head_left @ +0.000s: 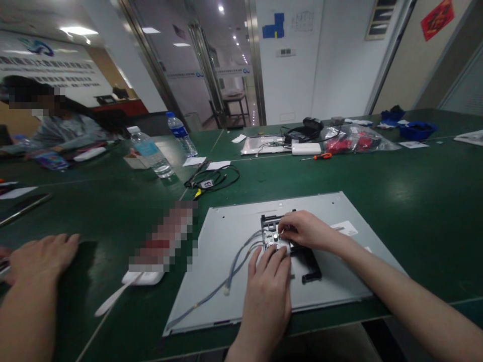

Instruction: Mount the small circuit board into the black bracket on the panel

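Note:
A grey metal panel (pixel 324 291), perhaps the back of a display, lies flat on the table in front of me. Near its middle sits a black plastic bracket (pixel 312 269) around a small pale board (pixel 270 238), with grey-blue cables (pixel 233 269) running off to the left. My left hand (pixel 268 286) comes from the front, its fingers stretched out and their tips resting at the near edge of the board. From the right reaches my right hand (pixel 306 229), thumb and fingers pinched together over the board. Whatever lies between those fingertips is hidden.
Another person's hand (pixel 41 259) rests at the left. Beyond the panel are coiled black cables (pixel 215 178), two water bottles (pixel 153 153), an orange-handled screwdriver (pixel 320 157), a white box (pixel 305 149) and a plastic bag (pixel 358 140). A co-worker (pixel 64 128) sits at the far left.

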`<state>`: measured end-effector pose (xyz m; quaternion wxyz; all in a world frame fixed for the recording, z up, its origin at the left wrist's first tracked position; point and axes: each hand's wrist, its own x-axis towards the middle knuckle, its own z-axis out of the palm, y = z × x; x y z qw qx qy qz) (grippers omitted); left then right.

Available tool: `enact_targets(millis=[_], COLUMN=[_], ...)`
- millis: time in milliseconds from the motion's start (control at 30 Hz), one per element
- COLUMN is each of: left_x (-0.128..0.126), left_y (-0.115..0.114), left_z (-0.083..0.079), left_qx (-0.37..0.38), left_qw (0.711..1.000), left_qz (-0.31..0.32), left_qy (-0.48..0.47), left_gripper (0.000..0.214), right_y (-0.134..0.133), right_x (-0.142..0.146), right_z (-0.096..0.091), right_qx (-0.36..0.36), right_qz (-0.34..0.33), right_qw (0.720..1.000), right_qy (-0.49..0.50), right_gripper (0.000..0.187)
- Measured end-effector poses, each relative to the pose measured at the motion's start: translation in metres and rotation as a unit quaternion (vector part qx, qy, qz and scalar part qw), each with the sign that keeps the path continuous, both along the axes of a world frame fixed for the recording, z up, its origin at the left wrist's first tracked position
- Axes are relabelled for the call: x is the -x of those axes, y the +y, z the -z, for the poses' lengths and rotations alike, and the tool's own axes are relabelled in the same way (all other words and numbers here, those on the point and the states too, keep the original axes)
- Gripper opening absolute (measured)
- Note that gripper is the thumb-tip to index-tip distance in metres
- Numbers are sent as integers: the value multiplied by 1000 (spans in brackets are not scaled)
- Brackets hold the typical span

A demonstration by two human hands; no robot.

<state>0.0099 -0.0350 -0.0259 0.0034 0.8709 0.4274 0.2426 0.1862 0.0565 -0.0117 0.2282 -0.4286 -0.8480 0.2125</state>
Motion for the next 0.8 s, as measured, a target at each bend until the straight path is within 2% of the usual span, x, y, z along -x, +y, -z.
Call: enact_targets(millis=[267, 467, 600, 700, 800], left_x=[5, 5, 6, 11, 23], left_y=[2, 1, -1, -4, -11], left_z=[6, 0, -6, -16, -25], left_qx=[9, 23, 25, 23, 17], left_qw=[1000, 999, 995, 991, 988], left_qz=[23, 25, 16, 7, -23], left_qy=[16, -40, -93, -131, -154], left_gripper=[32, 31, 26, 24, 19], right_y=[-2, 0, -3, -21, -55], right_x=[-6, -11, -18, -22, -13], right_z=[-9, -13, -22, -33, -38], right_qx=[-17, -22, -29, -37, -48], right_qz=[-1, 8, 17, 39, 64], right_qw=[999, 997, 996, 996, 995], right_qy=[45, 68, 78, 69, 55], right_gripper=[8, 6, 4, 5, 11])
